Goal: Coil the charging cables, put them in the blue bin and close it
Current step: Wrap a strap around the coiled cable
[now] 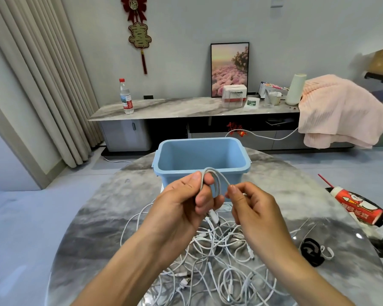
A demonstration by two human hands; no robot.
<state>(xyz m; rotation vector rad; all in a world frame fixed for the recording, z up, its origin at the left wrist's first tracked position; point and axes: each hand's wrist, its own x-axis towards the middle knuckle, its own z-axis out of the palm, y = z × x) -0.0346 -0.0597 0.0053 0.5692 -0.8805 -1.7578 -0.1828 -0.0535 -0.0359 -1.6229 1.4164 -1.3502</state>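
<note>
Left hand [181, 202]: your fingers are curled around a small coil of thin white charging cable [210, 180], just in front of the open blue plastic bin [199, 173].
Right hand [250, 204]: thumb and finger pinch the same cable beside the coil.
Cable pile [219, 257]: loose, tangled, nearer you than the bin.
Advice: keep loops equal and feed slack slowly, so no knot is pulled tight.

Round table [111, 219]: grey marbled stone look, polished, glossy, reflective. Blue bin [199, 161]: smooth plastic, satin sheen. Charging cables [219, 257]: white, smooth rubbery sheathing. Water bottle [126, 97]: clear plastic. Pink blanket [338, 115]: soft ribbed cloth, matt.
</note>
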